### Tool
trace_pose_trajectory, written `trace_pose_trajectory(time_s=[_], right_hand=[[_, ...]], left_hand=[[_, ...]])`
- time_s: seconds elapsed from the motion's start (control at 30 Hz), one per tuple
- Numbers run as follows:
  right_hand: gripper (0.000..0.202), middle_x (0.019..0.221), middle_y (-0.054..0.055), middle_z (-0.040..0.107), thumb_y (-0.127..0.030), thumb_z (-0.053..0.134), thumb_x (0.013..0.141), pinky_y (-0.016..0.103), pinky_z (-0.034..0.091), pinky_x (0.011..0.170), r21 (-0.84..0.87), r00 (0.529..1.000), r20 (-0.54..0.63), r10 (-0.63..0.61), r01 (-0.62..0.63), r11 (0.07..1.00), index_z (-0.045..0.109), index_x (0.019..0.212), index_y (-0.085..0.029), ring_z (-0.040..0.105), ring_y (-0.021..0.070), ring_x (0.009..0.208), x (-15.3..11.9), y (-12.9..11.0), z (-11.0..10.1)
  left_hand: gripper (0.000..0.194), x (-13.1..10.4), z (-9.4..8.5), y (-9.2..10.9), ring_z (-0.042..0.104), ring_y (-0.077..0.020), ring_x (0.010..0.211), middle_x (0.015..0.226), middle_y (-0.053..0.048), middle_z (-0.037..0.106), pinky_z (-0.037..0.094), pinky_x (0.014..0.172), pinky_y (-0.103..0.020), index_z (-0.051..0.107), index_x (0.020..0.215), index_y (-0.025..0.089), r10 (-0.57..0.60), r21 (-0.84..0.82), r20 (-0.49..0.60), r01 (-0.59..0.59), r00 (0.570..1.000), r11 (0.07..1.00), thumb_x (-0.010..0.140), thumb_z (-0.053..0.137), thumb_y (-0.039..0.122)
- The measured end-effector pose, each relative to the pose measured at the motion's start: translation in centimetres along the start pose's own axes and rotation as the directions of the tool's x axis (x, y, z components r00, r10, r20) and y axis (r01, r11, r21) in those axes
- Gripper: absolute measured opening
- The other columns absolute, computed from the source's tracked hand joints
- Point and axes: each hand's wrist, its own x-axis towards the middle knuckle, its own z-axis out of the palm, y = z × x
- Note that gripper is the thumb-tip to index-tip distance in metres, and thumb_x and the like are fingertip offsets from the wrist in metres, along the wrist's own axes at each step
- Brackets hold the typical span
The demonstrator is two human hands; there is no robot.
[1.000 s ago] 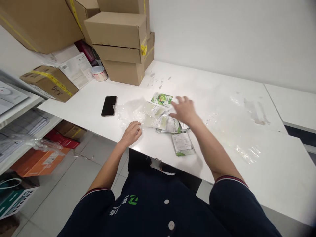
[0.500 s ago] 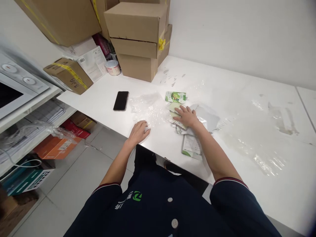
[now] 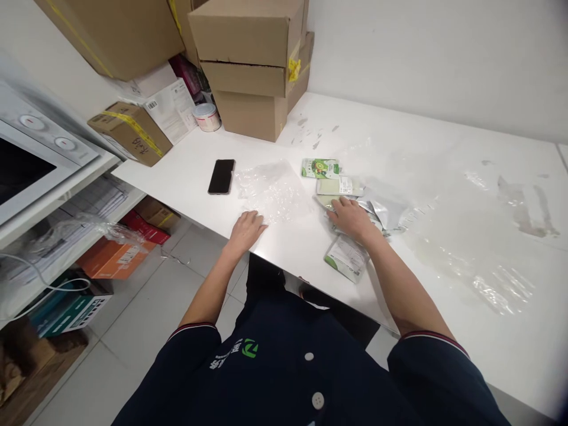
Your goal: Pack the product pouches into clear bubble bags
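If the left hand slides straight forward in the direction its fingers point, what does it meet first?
The left hand lies flat at the table's near edge, fingers pointing up and slightly right. It would probably meet the crumpled clear plastic bag first; its fingertips look almost at the edge of it.

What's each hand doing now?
Left hand: open, flat on the clear bag.
Right hand: open, pressing on the packets, gripping nothing.

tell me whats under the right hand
The right hand lies flat on a loose pile of packets on the white table. Silver and pale edges stick out around it; whatever is directly beneath the palm is covered.
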Motion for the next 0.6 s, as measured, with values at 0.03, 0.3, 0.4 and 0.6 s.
trace_pose_trajectory(time_s=[0.03, 0.3, 0.4, 0.6], right_hand=[[0.044, 0.137, 0.020, 0.050, -0.036, 0.030, 0.100, 0.050, 0.043, 0.098, -0.010, 1.000, 0.012, 0.013, -0.013, 1.000, 0.050, 0.132, -0.014, 0.048, 0.0360, 0.123, 0.0, -0.3, -0.3], [0.042, 0.142, 0.024, 0.043, -0.012, 0.040, 0.089, 0.052, 0.044, 0.093, -0.104, 0.994, 0.106, -0.004, 0.015, 0.994, 0.048, 0.130, -0.010, 0.046, 0.0387, 0.123, -1.2, -1.6, 0.2], [0.044, 0.140, 0.025, 0.046, -0.007, 0.032, 0.091, 0.049, 0.045, 0.093, -0.143, 0.999, -0.031, 0.029, -0.033, 0.989, 0.047, 0.132, -0.007, 0.049, 0.0376, 0.120, -1.4, -1.5, 1.1], [0.049, 0.129, 0.023, 0.058, -0.003, 0.033, 0.087, 0.041, 0.047, 0.089, -0.039, 0.990, -0.129, 0.052, -0.057, 0.998, 0.050, 0.132, -0.007, 0.056, 0.0329, 0.115, -1.2, 0.0, 1.2]], left_hand=[[0.031, 0.0, 0.1, 0.4, 0.058, -0.0300, 0.110, 0.118, -0.019, 0.065, 0.049, 0.090, -0.042, 0.066, 0.106, 0.012, -0.006, 0.015, 0.004, 0.006, 1.000, 1.000, 0.099, 0.046, 0.034], [0.033, 4.6, -4.8, 0.3, 0.054, -0.0137, 0.064, 0.060, -0.002, 0.056, 0.040, 0.062, -0.026, 0.051, 0.066, 0.019, -0.327, -0.455, -0.166, 0.222, 0.930, 0.862, 0.096, 0.054, 0.031], [0.041, 11.0, -11.0, -2.5, 0.046, -0.0070, 0.053, 0.054, 0.004, 0.047, 0.036, 0.056, -0.021, 0.049, 0.068, 0.018, -0.569, -0.887, -0.206, 0.094, 0.796, 0.453, 0.102, 0.042, 0.039], [0.028, 19.3, -17.6, -5.3, 0.055, -0.0060, 0.060, 0.064, 0.003, 0.052, 0.046, 0.054, -0.013, 0.050, 0.079, 0.021, -0.624, -0.893, 0.212, -0.110, 0.752, -0.436, 0.103, 0.043, 0.035]])
